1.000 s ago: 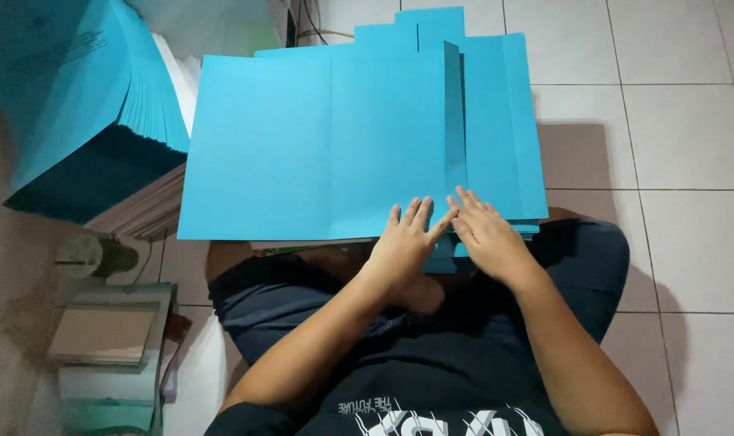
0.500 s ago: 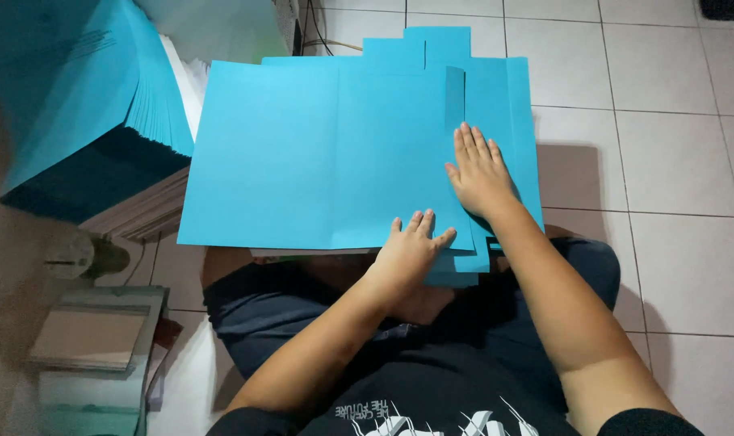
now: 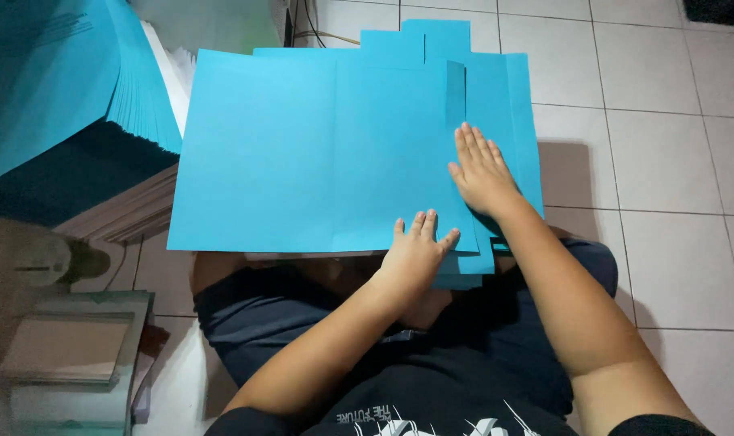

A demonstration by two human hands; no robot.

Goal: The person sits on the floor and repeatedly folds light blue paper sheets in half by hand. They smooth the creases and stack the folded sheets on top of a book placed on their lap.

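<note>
Large bright blue folded card sheet (image 3: 318,153), long axis left to right. Left hand (image 3: 415,252) and right hand (image 3: 482,171) pressed flat on it, fingers apart.

Paper stack (image 3: 52,89) left of sheet (image 3: 302,153).

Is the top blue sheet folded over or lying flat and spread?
Folded: the top blue sheet has a flap whose edge lies under the right hand.

Light: I see it bright, from above, on the blue card (image 3: 318,153) | Shadow: soft, on the tiles (image 3: 666,161) right of the card | Blur: the stack (image 3: 52,89) and box (image 3: 68,355) at left are out of focus | Glare: faint sheen on card top
</note>
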